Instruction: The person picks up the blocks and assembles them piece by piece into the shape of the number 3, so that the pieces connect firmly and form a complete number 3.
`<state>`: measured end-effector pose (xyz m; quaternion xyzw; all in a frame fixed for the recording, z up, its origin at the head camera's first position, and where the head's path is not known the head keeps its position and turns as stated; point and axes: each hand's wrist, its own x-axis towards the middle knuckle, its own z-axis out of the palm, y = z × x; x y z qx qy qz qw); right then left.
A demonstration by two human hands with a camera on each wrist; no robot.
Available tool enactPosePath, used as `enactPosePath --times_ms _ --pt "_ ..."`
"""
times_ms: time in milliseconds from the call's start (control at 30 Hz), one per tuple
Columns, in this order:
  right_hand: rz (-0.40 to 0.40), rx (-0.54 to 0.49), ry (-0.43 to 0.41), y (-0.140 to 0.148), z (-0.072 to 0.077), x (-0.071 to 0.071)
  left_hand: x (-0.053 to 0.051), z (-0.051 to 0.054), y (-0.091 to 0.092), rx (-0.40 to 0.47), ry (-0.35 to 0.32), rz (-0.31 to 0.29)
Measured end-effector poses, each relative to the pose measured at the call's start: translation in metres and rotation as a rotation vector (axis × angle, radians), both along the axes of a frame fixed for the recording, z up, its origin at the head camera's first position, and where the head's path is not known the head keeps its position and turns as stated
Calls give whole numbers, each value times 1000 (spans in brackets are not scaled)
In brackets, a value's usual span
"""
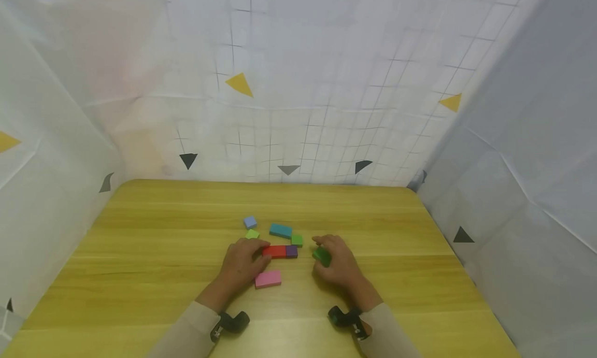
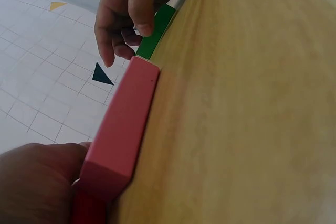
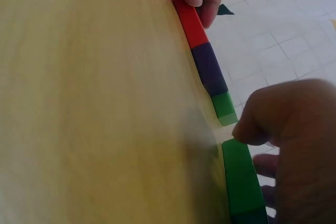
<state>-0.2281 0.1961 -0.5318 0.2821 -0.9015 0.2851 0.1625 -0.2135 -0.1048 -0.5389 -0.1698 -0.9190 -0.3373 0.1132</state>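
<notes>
My left hand (image 1: pixel 240 262) holds the left end of a long red block (image 1: pixel 276 252) between thumb and fingers. A small purple block (image 1: pixel 291 251) sits against the red block's right end. To the right, my right hand (image 1: pixel 339 262) is around a dark green block (image 1: pixel 322 255), which lies on the table. Its thumb touches the near side of the dark green block (image 3: pixel 242 177), with fingers curled behind; the palm hides part of that block in the head view. A pink block (image 1: pixel 268 278) lies nearer, beside the left thumb.
Beyond the hands lie a teal block (image 1: pixel 281 230), a small light green block (image 1: pixel 297 240), a yellow-green block (image 1: pixel 252 234) and a small blue block (image 1: pixel 250 222). The wooden table (image 1: pixel 186 208) ends at a white patterned cloth (image 1: pixel 289 114). Black mounts (image 1: pixel 235 321) sit on both wrists.
</notes>
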Motion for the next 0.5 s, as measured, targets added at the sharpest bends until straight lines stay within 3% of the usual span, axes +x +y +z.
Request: enactPosePath --times_ms 233,367,500 --pt "-104 76 44 0 -3 0 2 -1 0 1 -4 8" --pt "-155 120 24 -1 -3 2 3 0 1 1 -6 7" --pt "-163 156 15 -3 -2 3 4 0 1 -6 -5 2"
